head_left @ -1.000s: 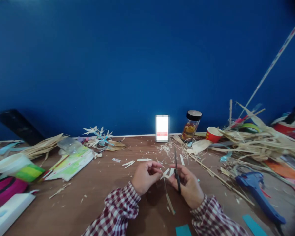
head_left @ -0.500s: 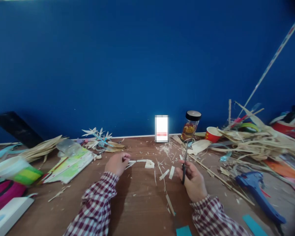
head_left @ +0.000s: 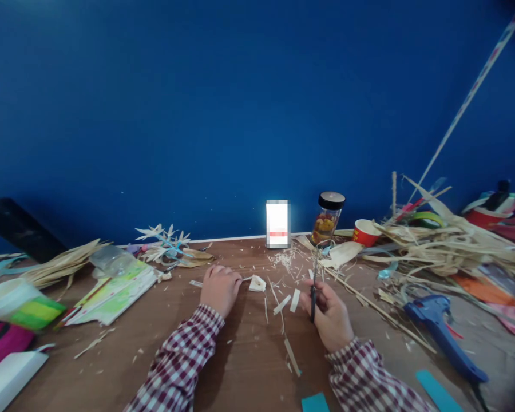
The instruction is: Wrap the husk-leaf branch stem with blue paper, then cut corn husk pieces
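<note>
My right hand point(head_left: 329, 320) holds a pair of dark-handled scissors point(head_left: 313, 300), blades pointing up and away from me. Two short pale strips, one of them a white strip point(head_left: 295, 300), lie just left of that hand. My left hand point(head_left: 221, 290) is low over the table, palm down, its fingers curled together. Whatever they grip is hidden beneath them. A thin pale strip pokes out past its fingertips toward a small cream-coloured folded piece point(head_left: 257, 284). Another pale strip end point(head_left: 195, 283) shows at the hand's left.
Pale shavings point(head_left: 283, 260) litter the brown table. Behind stand a lidded jar point(head_left: 326, 220), a red paper cup point(head_left: 366, 233) and a bright blurred-out object point(head_left: 278, 224). Dried husks point(head_left: 438, 243) and a blue glue gun point(head_left: 444, 337) lie right; a painted sheet point(head_left: 115, 294) and white-green cup point(head_left: 21, 303) left.
My left hand has moved right along the table and turned palm down over the pale strips. The right hand keeps its hold on the scissors. The view has shifted slightly.
</note>
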{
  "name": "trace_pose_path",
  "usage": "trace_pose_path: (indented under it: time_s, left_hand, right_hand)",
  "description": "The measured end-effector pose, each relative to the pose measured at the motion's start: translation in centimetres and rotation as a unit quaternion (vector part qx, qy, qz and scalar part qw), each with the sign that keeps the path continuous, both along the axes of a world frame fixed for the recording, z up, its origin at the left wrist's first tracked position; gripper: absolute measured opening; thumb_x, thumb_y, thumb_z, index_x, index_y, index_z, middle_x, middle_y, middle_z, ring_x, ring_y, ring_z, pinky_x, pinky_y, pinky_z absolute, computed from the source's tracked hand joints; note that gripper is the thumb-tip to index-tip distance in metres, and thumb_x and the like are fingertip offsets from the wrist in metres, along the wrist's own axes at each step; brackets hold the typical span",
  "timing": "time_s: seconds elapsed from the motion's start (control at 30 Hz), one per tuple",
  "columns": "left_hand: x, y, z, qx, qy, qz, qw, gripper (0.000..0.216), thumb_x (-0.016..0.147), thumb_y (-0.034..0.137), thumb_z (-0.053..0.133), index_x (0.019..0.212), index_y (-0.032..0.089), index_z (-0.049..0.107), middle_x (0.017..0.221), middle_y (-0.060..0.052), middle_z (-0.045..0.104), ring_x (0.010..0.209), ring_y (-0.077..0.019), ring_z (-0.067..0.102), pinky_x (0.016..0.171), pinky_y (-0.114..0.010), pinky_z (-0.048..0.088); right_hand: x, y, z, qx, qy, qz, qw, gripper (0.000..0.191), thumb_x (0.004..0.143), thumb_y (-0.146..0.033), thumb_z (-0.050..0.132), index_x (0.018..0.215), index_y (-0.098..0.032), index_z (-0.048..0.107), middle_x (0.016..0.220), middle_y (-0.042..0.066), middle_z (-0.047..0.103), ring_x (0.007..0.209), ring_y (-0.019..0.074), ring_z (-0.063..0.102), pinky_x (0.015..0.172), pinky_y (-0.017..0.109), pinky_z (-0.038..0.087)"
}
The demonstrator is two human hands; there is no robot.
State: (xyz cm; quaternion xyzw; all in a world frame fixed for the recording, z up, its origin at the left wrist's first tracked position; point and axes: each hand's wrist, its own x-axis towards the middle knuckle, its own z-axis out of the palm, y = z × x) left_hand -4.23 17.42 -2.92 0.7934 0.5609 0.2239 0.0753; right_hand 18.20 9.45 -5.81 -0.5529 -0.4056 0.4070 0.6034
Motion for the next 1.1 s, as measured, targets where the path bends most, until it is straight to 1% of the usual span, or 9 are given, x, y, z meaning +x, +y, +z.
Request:
trace_pose_path:
  time_s: [0.1, 0.2, 0.37, 0.53, 0.7, 0.8, 0.97, 1.03, 1.1]
  left_hand:
    - [0.4, 0.5, 0.6, -0.038, -0.031, -0.005, 0.999, 0.024, 0.077, 0.031, 0.047, 0.073, 0.021, 0.069, 0.075, -0.007, 0.068, 0.078, -0.0234, 0.056, 0.076, -0.035, 0.036]
    - [1.3, 1.3, 1.4, -0.09, -0.069, -0.026, 0.993, 0.028, 0.077, 0.033, 0.045, 0.069, 0.019, 0.068, 0.069, -0.004, 0.069, 0.065, -0.0187, 0.058, 0.063, -0.027, 0.039]
    - [3.4, 2.2, 3.0, -0.139, -0.115, -0.047, 0.982, 0.034, 0.077, 0.038, 0.043, 0.063, 0.017, 0.066, 0.061, -0.003, 0.066, 0.057, -0.0169, 0.057, 0.057, -0.026, 0.037]
    - [5.0, 1.9, 3.6, -0.164, -0.148, -0.057, 0.974, 0.034, 0.076, 0.041, 0.043, 0.065, 0.016, 0.066, 0.068, -0.004, 0.068, 0.063, -0.0181, 0.058, 0.058, -0.027, 0.038]
    - [6.3, 0.8, 3.4, -0.188, -0.178, -0.068, 0.964, 0.028, 0.071, 0.038, 0.05, 0.066, 0.016, 0.065, 0.068, -0.004, 0.068, 0.064, -0.0175, 0.059, 0.062, -0.027, 0.042]
    - [6.8, 0.0, 3.2, -0.197, -0.197, -0.06, 0.959, 0.022, 0.068, 0.035, 0.055, 0.07, 0.015, 0.064, 0.07, -0.005, 0.068, 0.064, -0.0172, 0.06, 0.062, -0.028, 0.044]
    - [7.1, -1.8, 3.3, -0.196, -0.213, -0.061, 0.955, 0.022, 0.07, 0.035, 0.054, 0.072, 0.015, 0.063, 0.069, -0.005, 0.068, 0.064, -0.0176, 0.06, 0.062, -0.028, 0.045]
    - [7.1, -2.7, 3.1, -0.173, -0.209, -0.068, 0.96, 0.021, 0.071, 0.035, 0.055, 0.072, 0.016, 0.064, 0.071, -0.004, 0.068, 0.066, -0.0183, 0.06, 0.065, -0.029, 0.045]
    - [7.0, -3.5, 2.8, -0.1, -0.184, -0.073, 0.975, 0.017, 0.072, 0.032, 0.055, 0.074, 0.018, 0.065, 0.075, -0.004, 0.068, 0.071, -0.0192, 0.06, 0.071, -0.031, 0.044]
  right_hand:
    - [-0.1, 0.0, 0.0, 0.007, 0.007, 0.001, 1.0, 0.044, 0.06, -0.029, 0.072, 0.099, -0.017, 0.056, 0.064, 0.0, 0.06, 0.056, 0.0142, 0.053, 0.051, 0.024, 0.043]
    - [-0.2, -0.1, 0.4, 0.009, 0.011, 0.001, 1.0, 0.044, 0.059, -0.029, 0.072, 0.098, -0.016, 0.056, 0.065, 0.001, 0.061, 0.057, 0.0148, 0.054, 0.05, 0.024, 0.043]
    - [-0.3, -0.1, 0.9, 0.016, 0.02, 0.001, 1.0, 0.039, 0.06, -0.031, 0.071, 0.093, -0.016, 0.058, 0.062, 0.0, 0.061, 0.056, 0.0157, 0.055, 0.05, 0.025, 0.045]
    - [-0.2, 0.1, 0.6, 0.029, 0.018, 0.002, 0.999, 0.037, 0.061, -0.028, 0.07, 0.095, -0.016, 0.058, 0.066, 0.001, 0.063, 0.058, 0.0153, 0.056, 0.052, 0.025, 0.045]
    - [-0.2, 0.4, 0.1, 0.035, 0.059, 0.0, 0.998, 0.036, 0.061, -0.027, 0.071, 0.093, -0.017, 0.059, 0.064, -0.001, 0.061, 0.059, 0.0147, 0.056, 0.053, 0.024, 0.046]
    - [0.0, 0.5, 0.3, 0.034, 0.081, -0.01, 0.996, 0.038, 0.06, -0.03, 0.071, 0.093, -0.016, 0.058, 0.063, -0.001, 0.061, 0.06, 0.0144, 0.057, 0.056, 0.025, 0.047]
    - [0.4, 0.4, 1.4, 0.018, 0.109, -0.013, 0.994, 0.042, 0.058, -0.034, 0.073, 0.092, -0.016, 0.055, 0.058, -0.003, 0.059, 0.052, 0.013, 0.055, 0.043, 0.021, 0.041]
    - [0.4, 0.3, 1.9, 0.011, 0.118, -0.004, 0.993, 0.043, 0.059, -0.037, 0.072, 0.092, -0.016, 0.055, 0.059, -0.002, 0.06, 0.052, 0.0133, 0.056, 0.039, 0.019, 0.038]
    - [0.5, 0.2, 2.1, 0.004, 0.125, 0.007, 0.992, 0.043, 0.06, -0.04, 0.071, 0.092, -0.016, 0.055, 0.06, -0.001, 0.061, 0.051, 0.0136, 0.056, 0.035, 0.018, 0.034]
